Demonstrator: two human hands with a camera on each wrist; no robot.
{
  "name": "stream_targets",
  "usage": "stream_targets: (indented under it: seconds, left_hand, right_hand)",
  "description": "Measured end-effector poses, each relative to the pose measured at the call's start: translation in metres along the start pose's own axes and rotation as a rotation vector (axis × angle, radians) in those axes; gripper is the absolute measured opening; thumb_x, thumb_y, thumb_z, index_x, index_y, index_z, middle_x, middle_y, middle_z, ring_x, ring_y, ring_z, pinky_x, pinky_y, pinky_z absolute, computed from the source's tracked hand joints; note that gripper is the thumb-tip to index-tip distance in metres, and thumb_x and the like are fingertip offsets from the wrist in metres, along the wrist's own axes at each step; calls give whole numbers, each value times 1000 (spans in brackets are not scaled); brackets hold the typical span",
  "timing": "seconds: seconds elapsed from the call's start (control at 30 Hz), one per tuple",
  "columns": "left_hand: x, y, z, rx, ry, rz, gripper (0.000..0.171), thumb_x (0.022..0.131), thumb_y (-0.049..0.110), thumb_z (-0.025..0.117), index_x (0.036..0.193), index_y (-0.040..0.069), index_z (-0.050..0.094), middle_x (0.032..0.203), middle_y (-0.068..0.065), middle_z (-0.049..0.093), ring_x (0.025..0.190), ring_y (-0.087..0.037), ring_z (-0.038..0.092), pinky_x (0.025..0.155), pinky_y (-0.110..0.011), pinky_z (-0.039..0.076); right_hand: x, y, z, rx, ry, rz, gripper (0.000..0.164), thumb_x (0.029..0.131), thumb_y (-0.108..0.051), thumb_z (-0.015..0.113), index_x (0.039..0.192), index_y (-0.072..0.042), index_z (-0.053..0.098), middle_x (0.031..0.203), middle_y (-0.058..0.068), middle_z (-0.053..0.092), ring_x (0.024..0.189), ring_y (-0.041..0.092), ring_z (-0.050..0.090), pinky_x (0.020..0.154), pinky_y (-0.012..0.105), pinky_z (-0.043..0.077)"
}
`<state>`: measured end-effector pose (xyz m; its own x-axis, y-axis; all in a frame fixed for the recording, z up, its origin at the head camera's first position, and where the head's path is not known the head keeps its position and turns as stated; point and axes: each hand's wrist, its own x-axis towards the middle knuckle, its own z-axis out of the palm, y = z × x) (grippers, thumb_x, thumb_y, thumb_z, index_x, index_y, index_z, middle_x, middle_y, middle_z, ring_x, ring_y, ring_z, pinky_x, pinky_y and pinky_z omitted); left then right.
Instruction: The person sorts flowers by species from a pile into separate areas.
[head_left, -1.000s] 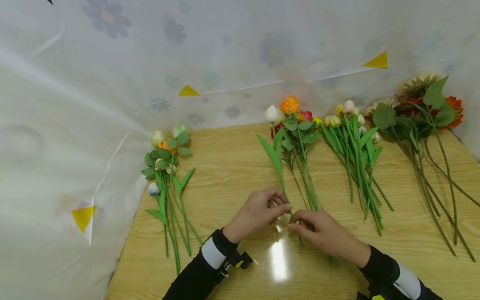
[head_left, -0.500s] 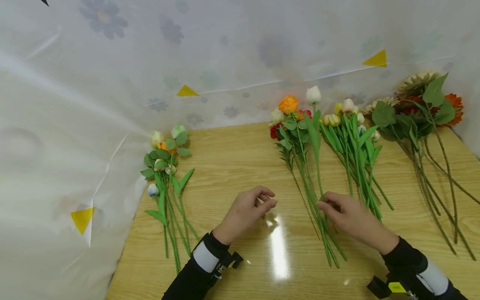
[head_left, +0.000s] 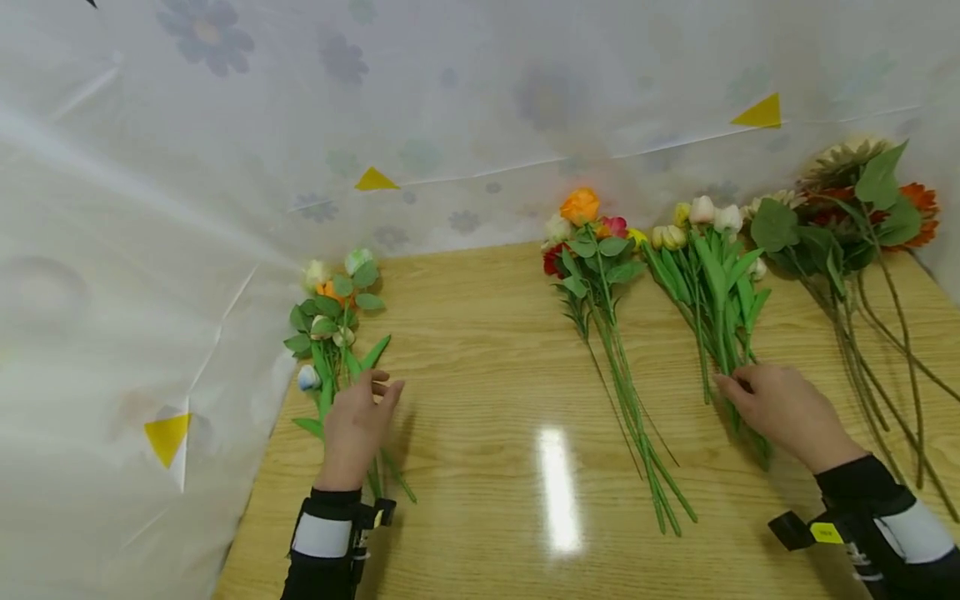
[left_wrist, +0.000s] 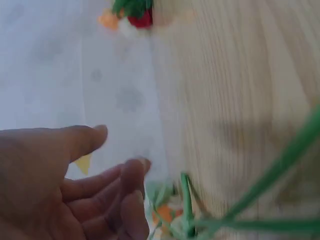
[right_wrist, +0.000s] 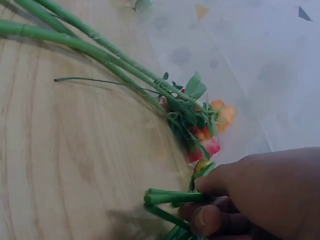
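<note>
My right hand (head_left: 787, 410) pinches the stem of a white tulip (head_left: 728, 219) over the tulip pile (head_left: 720, 292) at the right. In the right wrist view, green stem ends (right_wrist: 172, 196) stick out between thumb and fingers. My left hand (head_left: 356, 429) hovers over the stems of the left bunch of mixed flowers (head_left: 322, 317). Its thumb and fingers stand apart with nothing between them, as the left wrist view also shows. The hand hides part of those stems, near a tulip leaf (head_left: 375, 352).
A rose bunch (head_left: 600, 250) with long stems lies between the hands. Large sunflower-like blooms (head_left: 847, 208) with brown stems lie at the far right. The wooden table (head_left: 480, 375) meets a white patterned sheet (head_left: 465, 100) at its back and left.
My right hand has carried the white tulip rightward from mid-table, past the roses, to the tulip pile. The left hand has let go of its stem and moved left to the left bunch.
</note>
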<state>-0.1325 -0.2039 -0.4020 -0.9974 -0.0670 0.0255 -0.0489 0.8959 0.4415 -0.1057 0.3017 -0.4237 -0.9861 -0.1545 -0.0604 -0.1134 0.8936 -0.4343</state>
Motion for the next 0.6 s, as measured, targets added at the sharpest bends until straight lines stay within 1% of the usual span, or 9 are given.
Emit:
stream_targets:
  seconds: [0.07, 0.13, 0.17, 0.23, 0.3, 0.33, 0.43, 0.5, 0.6]
  left_hand:
    - [1, -10, -4, 51, -5, -61, 45, 102, 37, 58, 127, 0, 59, 103, -16, 72, 52, -16, 56, 43, -31, 40]
    - [0, -18, -8, 132, -7, -123, 46, 102, 38, 58, 123, -3, 59, 96, -19, 70, 51, -19, 56, 41, -32, 40]
    - [0, -21, -9, 177, -11, -151, 46, 101, 39, 59, 117, -4, 59, 91, -20, 68, 50, -21, 55, 41, -33, 39]
    - [-2, -26, -9, 261, -14, -188, 45, 100, 40, 61, 98, -6, 60, 73, -17, 61, 47, -22, 52, 39, -34, 37]
    - [-3, -30, -7, 315, -36, -217, 48, 98, 42, 64, 77, -1, 56, 59, -10, 48, 42, -22, 47, 37, -34, 34]
    - [-3, -32, -5, 333, -47, -220, 51, 97, 42, 64, 68, 2, 52, 55, -6, 43, 41, -20, 44, 37, -33, 32]
    - [-3, -36, 1, 334, -74, -220, 56, 96, 42, 65, 55, 10, 45, 49, 1, 35, 41, -17, 41, 38, -31, 30]
    - [-2, -38, 2, 318, -82, -219, 56, 97, 39, 65, 53, 12, 44, 49, 1, 36, 42, -17, 42, 39, -31, 30]
    - [-1, -38, 0, 285, -57, -211, 52, 97, 34, 67, 54, 11, 48, 49, -3, 41, 42, -20, 46, 39, -32, 31]
  right_hand:
    - [1, 2, 2, -8, -42, 18, 44, 108, -28, 47, 66, -14, 51, 54, -1, 31, 47, 13, 27, 50, 28, 20]
    - [1, 3, 3, -15, -64, 34, 44, 107, -30, 47, 66, -15, 52, 54, -2, 30, 48, 13, 27, 50, 29, 20]
    - [1, 3, 3, -15, -70, 41, 44, 107, -30, 48, 66, -15, 52, 54, -2, 30, 48, 13, 27, 50, 29, 20]
    - [1, 4, 4, -13, -75, 48, 43, 107, -31, 48, 67, -15, 52, 54, -2, 30, 48, 14, 28, 50, 29, 20]
    - [1, 4, 3, -8, -84, 57, 43, 106, -33, 49, 68, -15, 52, 54, -2, 30, 48, 14, 28, 50, 29, 20]
    - [1, 3, 3, -7, -88, 59, 43, 106, -34, 49, 68, -15, 52, 54, -2, 30, 48, 14, 28, 50, 29, 20]
    - [0, 2, 1, -2, -91, 64, 45, 106, -36, 49, 67, -15, 50, 54, -2, 31, 48, 14, 28, 50, 29, 20]
    - [0, 1, -1, 4, -90, 64, 46, 106, -37, 48, 66, -15, 48, 54, -2, 30, 48, 13, 27, 50, 29, 20]
    - [-1, 0, -3, 7, -70, 53, 48, 107, -38, 47, 65, -15, 45, 54, -2, 29, 47, 13, 25, 51, 29, 19]
